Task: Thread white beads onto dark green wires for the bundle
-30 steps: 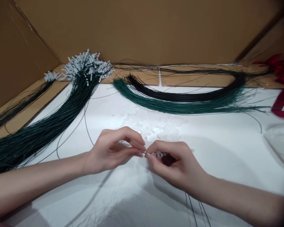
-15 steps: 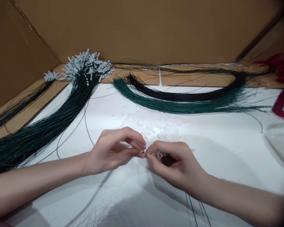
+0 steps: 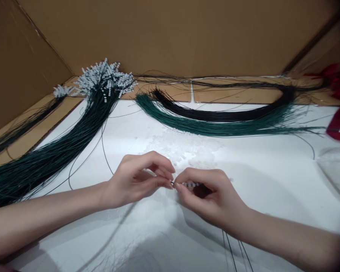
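At the middle of the head view, my left hand (image 3: 143,179) is closed in a pinch. A tiny whitish bead seems to sit at its thumb and fingertip, mostly hidden. My right hand (image 3: 212,192) pinches a thin dark wire close to its end, and the short dark tip pokes out between the two hands. Along that wire, a row of clear white beads (image 3: 191,184) shows inside the curl of my right hand. The fingertips of both hands almost touch. Below my right wrist, dark wire lengths (image 3: 229,245) trail toward the near edge.
Loose clear beads (image 3: 184,145) are scattered on the white board (image 3: 124,132) beyond my hands. A large bundle of green wires with white beaded ends (image 3: 82,128) lies left. Green wires (image 3: 215,128) and black wires (image 3: 221,114) curve behind. Red ribbon (image 3: 338,117) and a clear bag (image 3: 337,168) lie right.
Almost nothing differs. Both hands keep their pinch at the wire's tip, with only a very slight shift of the fingers.
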